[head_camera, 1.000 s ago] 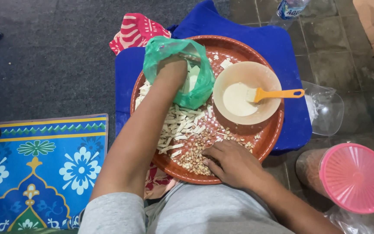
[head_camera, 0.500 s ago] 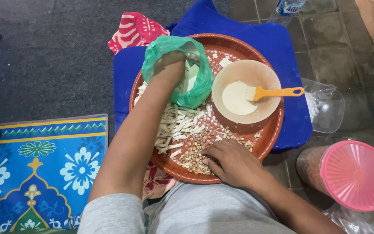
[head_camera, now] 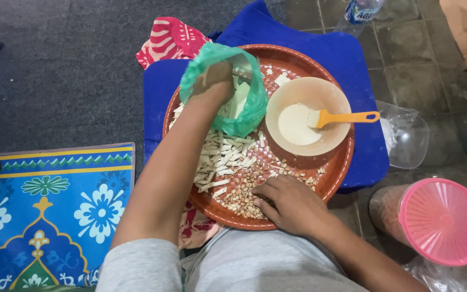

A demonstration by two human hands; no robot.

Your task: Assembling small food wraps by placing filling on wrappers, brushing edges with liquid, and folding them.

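Big round woven tray (head_camera: pixel 335 178) on a blue cushion (head_camera: pixel 320 48); left hand (head_camera: pixel 212 84) clutches the green plastic bag (head_camera: pixel 247 111) at the tray's far-left edge, right hand (head_camera: pixel 290 203) rests loosely curled, holding nothing, on peanuts (head_camera: pixel 244 194) by the near rim.

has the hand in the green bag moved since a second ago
No real move. The left hand stays inside the green bag, at the same spot left of the bowl on the round tray.
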